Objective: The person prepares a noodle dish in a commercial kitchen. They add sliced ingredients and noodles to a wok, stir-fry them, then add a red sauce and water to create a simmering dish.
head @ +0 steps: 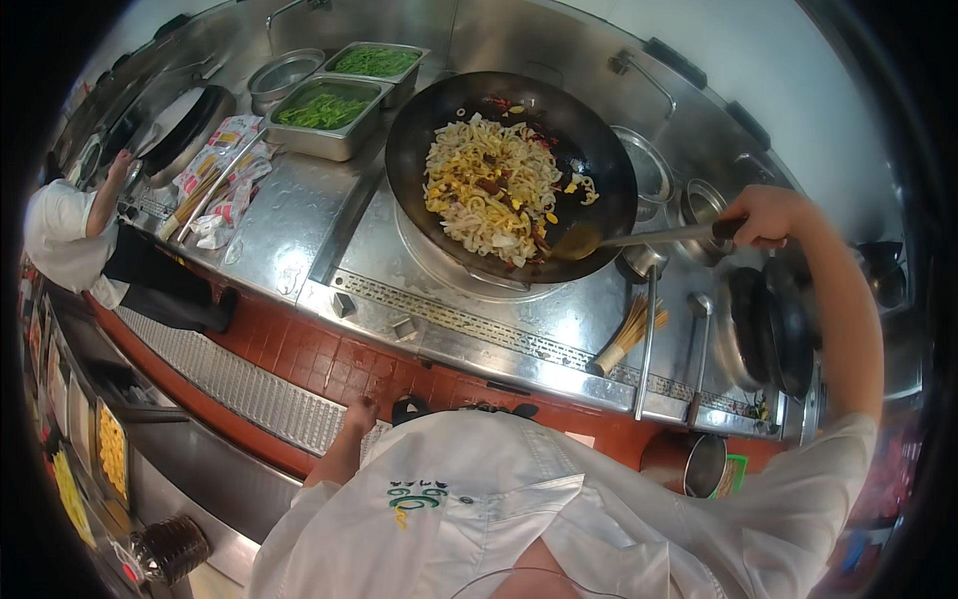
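My right hand grips the dark handle end of a long metal wok spatula. Its blade rests inside a big black wok, at the near right of the food. In the wok lies a heap of pale sliced strips with yellow bits, and red pieces that look like dried chili lie towards the far side. The wok sits tilted on the round burner ring of a steel range. My left hand hangs low by my side, away from the range; its fingers are too small to make out.
Steel pans of green vegetables stand left of the wok. On the right are a bamboo brush, ladles and stacked woks. A co-worker stands at the left by another wok. Behind is a steel counter.
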